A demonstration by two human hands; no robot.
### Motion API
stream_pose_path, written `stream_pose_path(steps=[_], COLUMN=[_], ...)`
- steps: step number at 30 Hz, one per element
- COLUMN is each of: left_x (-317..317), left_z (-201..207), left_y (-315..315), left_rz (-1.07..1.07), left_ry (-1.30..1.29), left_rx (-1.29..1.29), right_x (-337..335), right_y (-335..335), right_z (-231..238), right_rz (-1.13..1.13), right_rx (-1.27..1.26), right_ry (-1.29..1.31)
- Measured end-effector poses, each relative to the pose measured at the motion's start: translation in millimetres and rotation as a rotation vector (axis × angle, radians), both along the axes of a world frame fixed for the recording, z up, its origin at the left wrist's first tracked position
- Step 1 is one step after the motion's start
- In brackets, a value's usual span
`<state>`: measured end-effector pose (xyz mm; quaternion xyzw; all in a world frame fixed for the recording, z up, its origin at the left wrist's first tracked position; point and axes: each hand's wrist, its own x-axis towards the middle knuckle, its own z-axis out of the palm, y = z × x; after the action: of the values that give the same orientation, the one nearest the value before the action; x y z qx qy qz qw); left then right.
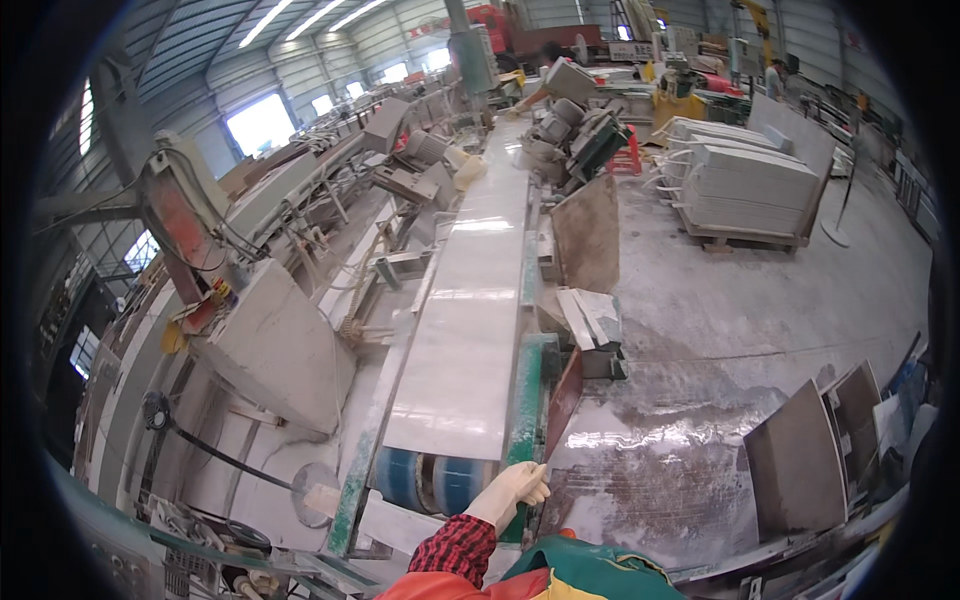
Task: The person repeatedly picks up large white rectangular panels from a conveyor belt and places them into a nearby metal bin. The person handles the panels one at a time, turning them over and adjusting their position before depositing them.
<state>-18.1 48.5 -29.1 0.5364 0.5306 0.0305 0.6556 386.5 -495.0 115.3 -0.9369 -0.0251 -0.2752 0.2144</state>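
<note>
My left hand (515, 493), in a cream glove below a red-and-black checked sleeve, is at the near right corner of a long conveyor. Its fingers curl over the green conveyor frame (523, 430), and nothing loose shows in them. Just left of the hand, two blue rollers or belt ends (460, 482) are separated by a dark gap. Above them lies a glossy white stone slab (455, 370) that runs away along the conveyor. A brown panel (565, 400) leans against the frame's outer side, near my fingertips. My right hand is out of sight; a green apron (590, 568) covers the lower edge.
Motor-driven machine heads (570, 135) flank the conveyor farther off. A large pale panel (275, 345) tilts on the left. Stacked white slabs (745, 180) stand on a pallet at the far right. Brown boards (800, 460) lean near the right, beside a wet floor (650, 470).
</note>
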Motion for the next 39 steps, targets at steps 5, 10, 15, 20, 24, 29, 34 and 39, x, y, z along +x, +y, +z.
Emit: stream_pose_path(steps=[5,10,15,20,24,29,34,39], left_x=[-1.5,28.5,87.1,89.1,35.6,-39.8,-101.1,-151.8], left_z=[14.5,12.4,141.2,166.9,133.9,95.7,56.2,5.1], left_y=[-2.7,-27.5,-86.7,-95.7,-81.5,-48.4,-31.5,-29.3], left_rz=[-0.005,0.138,0.166,0.362,0.587,0.701,1.079,1.237], left_ry=[-0.072,-0.217,-0.603,-0.882,-0.967,-1.019,-1.023,-0.942], left_rx=[0.037,-0.105,-0.421,-0.379,-0.226,-0.08,-0.093,-0.111], right_x=[-29.4,-39.8,-94.8,-145.2,-181.0,-163.3,-99.4,-55.4], right_y=[88.1,178.9,283.1,351.0,388.7,391.7,333.0,276.0], right_z=[17.1,-4.7,6.4,19.4,83.3,60.8,-7.7,-61.8], right_rz=[0.138,0.435,0.917,1.605,1.935,2.016,1.537,1.213], right_rx=[0.703,1.101,0.876,-0.027,-0.341,-0.092,-0.031,0.071], right_ry=[0.403,0.991,1.31,0.645,0.146,0.264,0.719,0.97])
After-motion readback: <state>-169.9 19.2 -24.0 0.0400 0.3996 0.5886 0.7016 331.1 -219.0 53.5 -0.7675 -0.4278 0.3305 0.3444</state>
